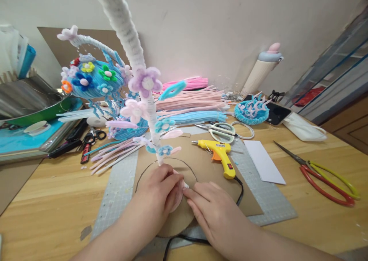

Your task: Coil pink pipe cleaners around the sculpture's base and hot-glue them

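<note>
My left hand [159, 194] curls palm down over a pale pink coil [178, 194], fingers closed around it at the foot of the white stem [149, 111]. My right hand [214, 211] lies flat beside it, fingertips [186, 193] pressing the coil's edge, gripping nothing. Both rest on the cardboard circle [201, 169]; my hand hides most of the coil. Beyond lies the yellow glue gun [220, 155]. The stem's top is cut off.

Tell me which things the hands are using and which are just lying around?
In use: left hand, right hand, white flowered stem, pink base, cardboard.
Lying about: glue gun, white scissors, red scissors, pipe cleaners.
</note>
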The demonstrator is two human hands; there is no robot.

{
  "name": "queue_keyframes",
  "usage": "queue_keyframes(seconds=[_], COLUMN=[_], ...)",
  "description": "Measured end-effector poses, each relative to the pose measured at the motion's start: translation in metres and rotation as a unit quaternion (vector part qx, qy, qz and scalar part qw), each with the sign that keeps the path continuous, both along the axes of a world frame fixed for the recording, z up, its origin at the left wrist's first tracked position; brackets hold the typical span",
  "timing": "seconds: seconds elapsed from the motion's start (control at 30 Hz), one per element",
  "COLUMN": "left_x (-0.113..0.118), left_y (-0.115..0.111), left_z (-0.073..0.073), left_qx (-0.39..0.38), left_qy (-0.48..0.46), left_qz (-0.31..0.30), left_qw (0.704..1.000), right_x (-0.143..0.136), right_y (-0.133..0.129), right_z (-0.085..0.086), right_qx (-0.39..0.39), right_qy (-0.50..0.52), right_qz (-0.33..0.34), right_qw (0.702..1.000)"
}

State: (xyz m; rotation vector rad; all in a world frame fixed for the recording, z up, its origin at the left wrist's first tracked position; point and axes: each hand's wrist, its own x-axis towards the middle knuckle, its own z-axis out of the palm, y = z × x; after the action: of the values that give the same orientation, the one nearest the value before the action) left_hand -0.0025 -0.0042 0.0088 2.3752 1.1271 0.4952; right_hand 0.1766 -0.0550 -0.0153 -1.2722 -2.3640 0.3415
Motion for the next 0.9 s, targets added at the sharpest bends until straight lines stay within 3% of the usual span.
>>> queue_keyframes(seconds=[0.53,0.6,0.73,0.8,0.9], left_x=[-0.006,-0.008,-0.023,-0.035,-0.051], left_y=[0.001,-0.002,-0.017,-0.028,-0.046], left_z=[-0.007,-0.002,0.007,0.003,-0.013], left_qx=[0.012,0.016,0.047,0.082,0.128], left_qy=[0.023,0.033,0.062,0.083,0.125], left_qz=[0.01,0.014,0.049,0.093,0.149], left_qw=[1.0,0.999,0.996,0.989,0.972], right_x=[0.0,0.003,0.013,0.015,0.015], right_y=[0.005,0.005,0.004,0.004,0.004], right_z=[0.0,0.0,0.001,0.001,0.002], right_qx=[0.004,-0.017,-0.06,-0.068,-0.085], right_qy=[0.003,0.036,0.215,0.27,0.26], right_qz=[-0.018,-0.007,-0.027,-0.052,-0.061], right_qw=[1.0,0.999,0.974,0.959,0.96])
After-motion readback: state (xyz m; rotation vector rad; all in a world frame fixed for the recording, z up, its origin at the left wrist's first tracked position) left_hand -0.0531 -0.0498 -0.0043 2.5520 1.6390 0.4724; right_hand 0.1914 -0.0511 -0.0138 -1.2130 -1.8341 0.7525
